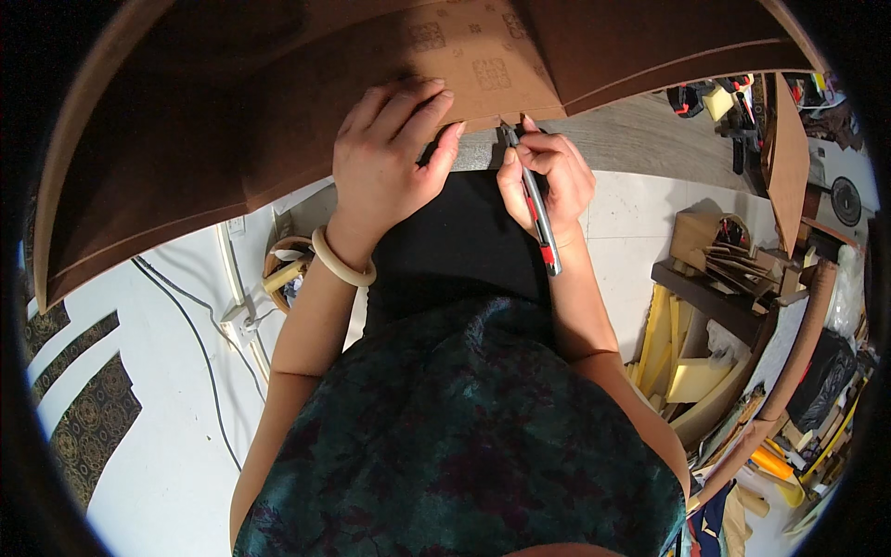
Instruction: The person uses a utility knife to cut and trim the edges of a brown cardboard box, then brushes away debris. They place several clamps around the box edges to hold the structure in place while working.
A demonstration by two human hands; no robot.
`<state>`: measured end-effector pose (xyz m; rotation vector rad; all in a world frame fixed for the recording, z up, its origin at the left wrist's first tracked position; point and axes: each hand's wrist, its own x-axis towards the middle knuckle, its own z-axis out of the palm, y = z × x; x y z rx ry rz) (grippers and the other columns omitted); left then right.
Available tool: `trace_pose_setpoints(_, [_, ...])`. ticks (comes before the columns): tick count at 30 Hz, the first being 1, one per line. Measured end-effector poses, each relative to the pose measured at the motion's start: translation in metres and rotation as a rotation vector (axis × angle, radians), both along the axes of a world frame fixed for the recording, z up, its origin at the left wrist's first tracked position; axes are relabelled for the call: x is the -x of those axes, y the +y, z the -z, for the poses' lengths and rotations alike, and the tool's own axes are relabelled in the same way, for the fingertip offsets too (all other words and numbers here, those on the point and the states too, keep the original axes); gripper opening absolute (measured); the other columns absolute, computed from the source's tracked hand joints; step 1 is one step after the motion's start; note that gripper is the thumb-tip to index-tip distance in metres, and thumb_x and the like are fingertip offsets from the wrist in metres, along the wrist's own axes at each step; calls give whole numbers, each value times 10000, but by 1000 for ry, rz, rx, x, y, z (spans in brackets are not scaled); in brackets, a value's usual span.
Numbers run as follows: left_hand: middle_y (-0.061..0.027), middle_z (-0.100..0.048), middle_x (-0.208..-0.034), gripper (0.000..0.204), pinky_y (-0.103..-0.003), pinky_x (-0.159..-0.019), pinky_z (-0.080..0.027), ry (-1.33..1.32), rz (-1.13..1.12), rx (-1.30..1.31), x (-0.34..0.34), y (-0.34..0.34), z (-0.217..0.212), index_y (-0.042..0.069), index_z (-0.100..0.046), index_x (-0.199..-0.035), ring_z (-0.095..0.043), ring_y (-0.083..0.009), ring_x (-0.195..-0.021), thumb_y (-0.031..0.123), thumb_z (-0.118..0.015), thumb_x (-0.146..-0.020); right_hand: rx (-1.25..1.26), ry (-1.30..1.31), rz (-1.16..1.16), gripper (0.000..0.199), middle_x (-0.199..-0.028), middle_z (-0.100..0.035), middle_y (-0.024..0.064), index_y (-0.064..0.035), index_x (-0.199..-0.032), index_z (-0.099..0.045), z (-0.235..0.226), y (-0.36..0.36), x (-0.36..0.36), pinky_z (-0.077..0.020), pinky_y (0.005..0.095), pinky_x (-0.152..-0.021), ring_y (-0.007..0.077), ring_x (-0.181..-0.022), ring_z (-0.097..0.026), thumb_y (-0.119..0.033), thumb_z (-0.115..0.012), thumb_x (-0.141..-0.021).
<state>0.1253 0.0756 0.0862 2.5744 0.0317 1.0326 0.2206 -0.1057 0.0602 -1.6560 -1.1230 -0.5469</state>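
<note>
A large brown folded panel [306,135] with raised side flaps spans the top of the view; its lighter middle section carries a pattern of square emblems. My left hand [390,153] lies on that section near its front edge. Its fingers stretch out over the surface, with the thumb apart from them. Just to the right, my right hand [554,181] is closed round a slim grey and red utility knife [533,195]. The knife's tip touches or nearly touches the panel's front edge, and its back end points down toward my forearm. The blade itself is too small to make out.
Under the panel is a grey wood-grain tabletop [640,139]. At right, a dark shelf [710,297] bears offcuts, with yellow foam pieces [696,379] below it. A round bin [286,269] and a power strip [243,320] with cables are at left.
</note>
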Motion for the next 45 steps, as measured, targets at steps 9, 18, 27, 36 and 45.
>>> trace_pose_setpoints(9, [-46, -741, -1107, 339, -379, -788, -580, -4, 3, 0, 0, 1, -1, 89, -760, -1089, -688, -297, -924, 107, -847, -763, -20, 4, -2, 202, -761, -670, 134, -21, -750, -582, 1, 1, 0, -654, 392, -795, 253, -671, -693, 36, -775, -762])
trace_pose_setpoints(18, [-46, -742, -1102, 331, -379, -794, -581, 11, 2, 3, 0, 0, -3, 87, -764, -1088, -690, -296, -919, 113, -840, -767, -15, 12, 14, 211, -755, -670, 134, -25, -746, -575, 3, -1, -1, -652, 384, -779, 260, -680, -702, 41, -776, -758])
trace_pose_setpoints(27, [-50, -743, -1099, 322, -382, -801, -581, 13, 5, 11, 0, 0, -4, 81, -765, -1078, -691, -298, -928, 114, -839, -767, -19, 5, 11, 222, -762, -673, 135, -25, -748, -566, 2, -1, -1, -647, 376, -761, 269, -687, -706, 36, -778, -764])
trace_pose_setpoints(36, [-46, -740, -1116, 332, -379, -796, -578, 6, 6, 5, 0, 0, -2, 89, -761, -1092, -689, -292, -925, 125, -841, -772, -15, -1, 30, 220, -762, -669, 132, -23, -758, -565, 0, 2, 1, -647, 380, -756, 260, -686, -696, 50, -772, -756])
trace_pose_setpoints(45, [-43, -741, -1115, 327, -381, -793, -578, -2, 6, 1, 0, 0, -2, 89, -760, -1093, -688, -290, -921, 125, -838, -778, -11, -1, 32, 219, -769, -669, 135, -23, -761, -571, 2, 1, 1, -647, 381, -764, 260, -684, -692, 51, -777, -748])
